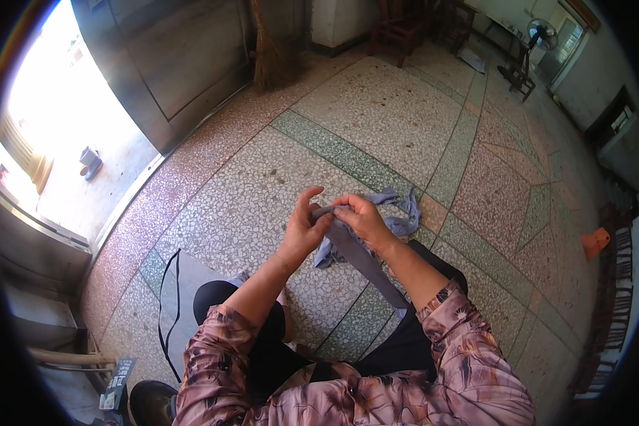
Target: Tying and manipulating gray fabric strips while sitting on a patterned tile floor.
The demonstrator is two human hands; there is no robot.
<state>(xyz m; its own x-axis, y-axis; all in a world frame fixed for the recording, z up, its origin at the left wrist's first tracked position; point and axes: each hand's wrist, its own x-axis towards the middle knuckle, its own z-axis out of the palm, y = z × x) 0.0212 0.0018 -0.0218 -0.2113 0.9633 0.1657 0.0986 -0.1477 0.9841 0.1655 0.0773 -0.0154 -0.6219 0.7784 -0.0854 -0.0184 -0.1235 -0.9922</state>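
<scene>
Both hands meet in front of me above the floor, at a long grey fabric strip [359,253]. My left hand [306,226] pinches the strip's upper end between thumb and a finger, with the index finger raised. Beside it, my right hand [363,218] grips the same end with thumb and fingers. From there the strip hangs down to the right, towards my right thigh. Behind and below the hands, a crumpled blue-grey cloth [402,223] lies on the floor, partly hidden by the right hand and the strip.
A grey sheet with black edging [189,282] lies left of my knee. Beyond are a straw broom [269,58] by the metal door, blue-and-white boots [90,162] outside, a red wooden chair [396,32], a standing fan [542,34] and an orange object [596,243] at right.
</scene>
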